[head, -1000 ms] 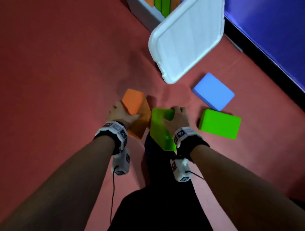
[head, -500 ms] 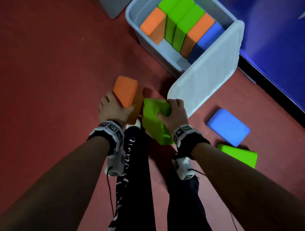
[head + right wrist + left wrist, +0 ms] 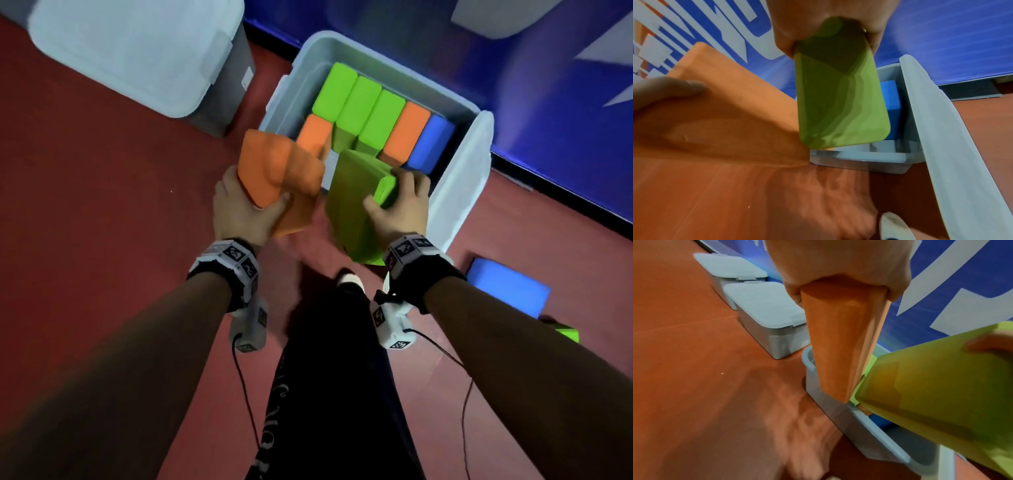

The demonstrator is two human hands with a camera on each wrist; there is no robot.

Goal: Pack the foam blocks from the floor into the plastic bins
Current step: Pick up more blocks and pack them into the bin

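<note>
Red floor (image 3: 102, 240), blue wall (image 3: 548, 85); hands grip orange block (image 3: 274, 171) and green block (image 3: 356, 202).

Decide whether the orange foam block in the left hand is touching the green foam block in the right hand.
Cannot tell. In the head view a narrow dark strip separates the orange block from the green block, but both wrist views show them overlapping, so neither gap nor contact is plain.

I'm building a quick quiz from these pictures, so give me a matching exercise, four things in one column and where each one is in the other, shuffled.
Things:
1. orange block
2. green block
3. blue block
4. lid

Places:
A. leaning on the open bin's side
B. held in the left hand
C. lying on the floor
D. held in the right hand

Pairs: 1-B, 2-D, 3-C, 4-A
</note>
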